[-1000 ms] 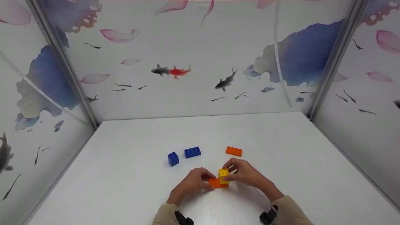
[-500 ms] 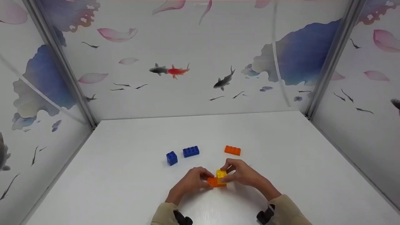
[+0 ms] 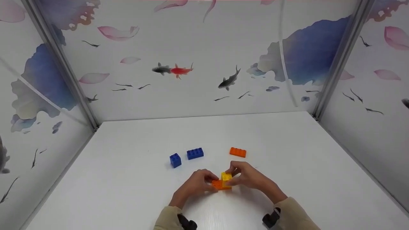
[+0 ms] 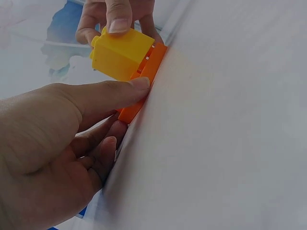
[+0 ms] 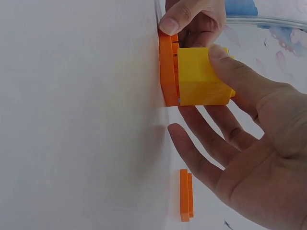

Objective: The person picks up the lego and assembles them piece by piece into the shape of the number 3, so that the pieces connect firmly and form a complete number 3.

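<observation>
My left hand (image 3: 196, 184) pinches the left end of a flat orange toy brick (image 4: 154, 64), thumb along its near side, with the brick low at the white table. A taller yellow brick (image 5: 199, 76) stands over the orange brick's right end. My right hand (image 3: 250, 177) holds that yellow brick between thumb and fingers. In the right wrist view a thin gap with orange studs shows between the yellow brick's underside and the orange one. The right hand's lower fingers stretch out below the yellow brick.
Behind the hands lie a small blue brick (image 3: 175, 160), a longer blue brick (image 3: 195, 153) and a second flat orange brick (image 3: 238, 152). White printed panels enclose the table (image 3: 127, 140) at the back and both sides.
Both hands keep their grip on the orange and yellow bricks with almost no movement. The head view has shifted slightly.
</observation>
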A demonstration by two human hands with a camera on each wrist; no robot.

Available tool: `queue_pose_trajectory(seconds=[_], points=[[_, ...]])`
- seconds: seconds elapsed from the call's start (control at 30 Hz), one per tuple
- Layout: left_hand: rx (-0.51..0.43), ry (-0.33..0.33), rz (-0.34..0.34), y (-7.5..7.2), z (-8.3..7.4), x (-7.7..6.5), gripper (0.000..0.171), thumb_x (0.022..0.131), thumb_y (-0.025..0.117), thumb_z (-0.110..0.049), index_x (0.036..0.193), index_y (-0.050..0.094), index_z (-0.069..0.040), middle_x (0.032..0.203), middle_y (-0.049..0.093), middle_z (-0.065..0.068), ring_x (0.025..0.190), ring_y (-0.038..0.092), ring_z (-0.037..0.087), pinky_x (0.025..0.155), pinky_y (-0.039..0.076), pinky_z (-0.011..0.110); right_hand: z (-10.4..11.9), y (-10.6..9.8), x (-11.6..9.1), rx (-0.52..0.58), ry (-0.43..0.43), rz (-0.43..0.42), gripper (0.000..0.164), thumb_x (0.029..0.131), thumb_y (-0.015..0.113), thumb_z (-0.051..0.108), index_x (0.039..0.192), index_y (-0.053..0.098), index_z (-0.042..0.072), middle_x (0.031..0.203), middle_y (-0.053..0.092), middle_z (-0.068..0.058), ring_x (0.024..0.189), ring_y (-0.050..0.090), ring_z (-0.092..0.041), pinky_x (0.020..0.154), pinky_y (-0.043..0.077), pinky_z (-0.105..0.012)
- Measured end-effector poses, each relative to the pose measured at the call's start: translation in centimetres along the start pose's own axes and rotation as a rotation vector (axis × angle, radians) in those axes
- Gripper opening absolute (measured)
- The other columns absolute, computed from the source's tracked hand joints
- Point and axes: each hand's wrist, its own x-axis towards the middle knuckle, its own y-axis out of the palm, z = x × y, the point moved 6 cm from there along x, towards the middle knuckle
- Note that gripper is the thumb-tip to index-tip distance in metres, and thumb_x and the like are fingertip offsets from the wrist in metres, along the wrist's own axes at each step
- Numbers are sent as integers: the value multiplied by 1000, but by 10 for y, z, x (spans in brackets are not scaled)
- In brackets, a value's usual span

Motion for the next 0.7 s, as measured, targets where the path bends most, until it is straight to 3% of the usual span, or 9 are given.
queue_pose_trajectory(seconds=[0.37, 0.7], points=[[25, 17, 3, -1, -3, 2, 26, 83, 81, -11, 108, 75, -14, 103, 69, 1, 94, 60, 17, 98, 55, 39, 8, 0, -1, -51, -7, 1, 23, 83, 81, 15, 95, 61, 12, 113, 74, -7, 103, 69, -24, 94, 59, -40], [17, 18, -3, 0, -4, 0, 26, 83, 81, -11, 108, 75, -14, 104, 69, 1, 95, 60, 17, 99, 55, 40, 2, 1, 1, -6, -6, -1, 23, 84, 81, 14, 96, 62, 12, 115, 74, -8, 102, 68, -24, 94, 59, -40]])
